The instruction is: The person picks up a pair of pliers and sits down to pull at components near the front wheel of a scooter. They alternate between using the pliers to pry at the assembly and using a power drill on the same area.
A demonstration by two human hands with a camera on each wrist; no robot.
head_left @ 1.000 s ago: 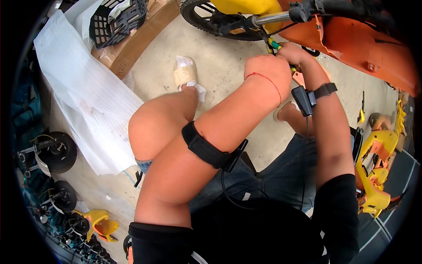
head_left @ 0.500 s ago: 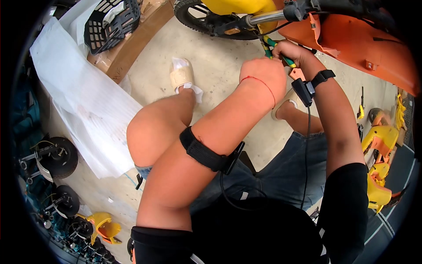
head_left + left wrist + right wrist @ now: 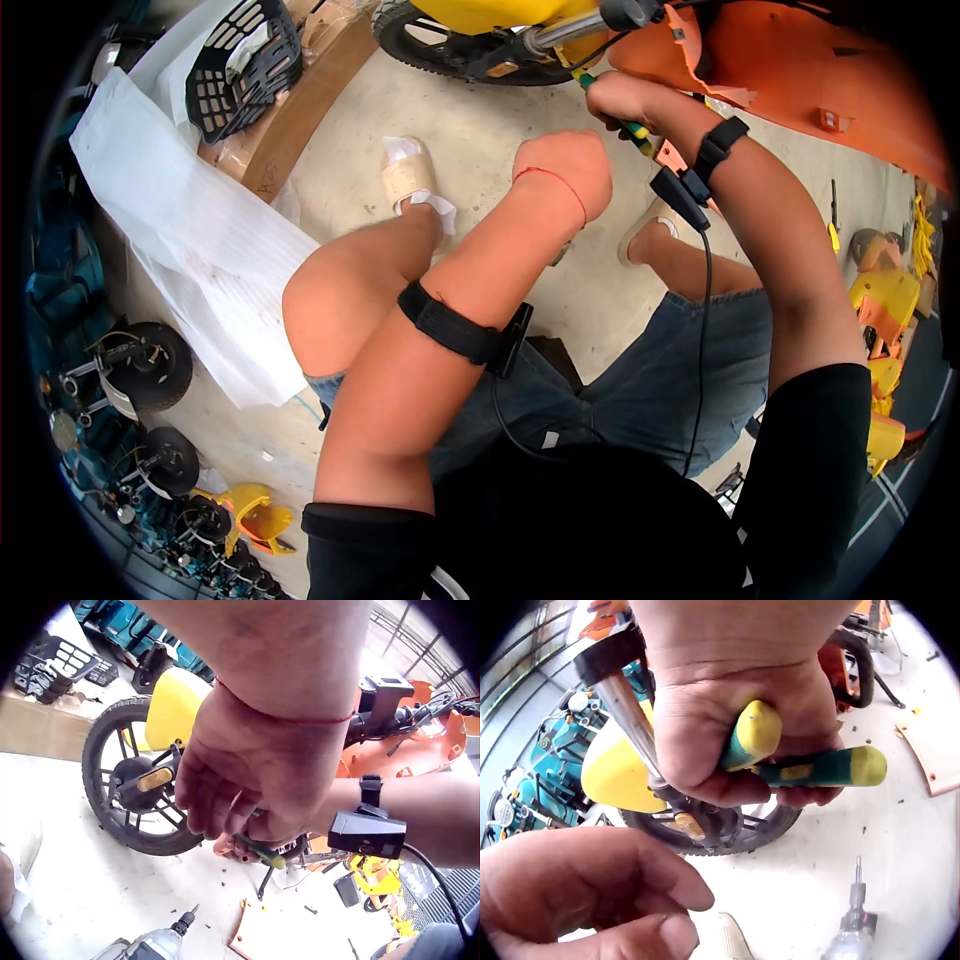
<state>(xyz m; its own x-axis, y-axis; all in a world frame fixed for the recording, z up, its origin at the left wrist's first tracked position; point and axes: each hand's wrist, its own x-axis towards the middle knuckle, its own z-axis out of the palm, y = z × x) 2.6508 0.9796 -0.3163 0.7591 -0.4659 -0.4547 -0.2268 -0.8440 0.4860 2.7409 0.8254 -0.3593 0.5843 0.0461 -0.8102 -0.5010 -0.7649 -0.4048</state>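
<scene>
My right hand (image 3: 640,100) grips pliers with green and yellow handles (image 3: 817,769), near the front fork (image 3: 630,712) of a scooter. Both handle ends poke out of the palm side in the right wrist view; the jaws are hidden there. In the head view the tool points toward the lower fork beside the front wheel (image 3: 97,765). My left hand (image 3: 565,175) hovers apart from it, on the left. Its fingers (image 3: 667,874) curl loosely, with the thumb separate and nothing seen between them.
A power driver (image 3: 851,945) and an orange panel (image 3: 934,754) lie on the floor. Orange bodywork (image 3: 820,90) hangs over the right arm. A cardboard box (image 3: 285,140) with a black basket (image 3: 240,75) stands at left, beside white foam sheeting (image 3: 190,250). Yellow parts (image 3: 885,300) sit at right.
My hands, overlapping in view one second ago, now stand apart. The right hand has moved up and left with the pliers; the left hand has shifted left. The head view has turned slightly.
</scene>
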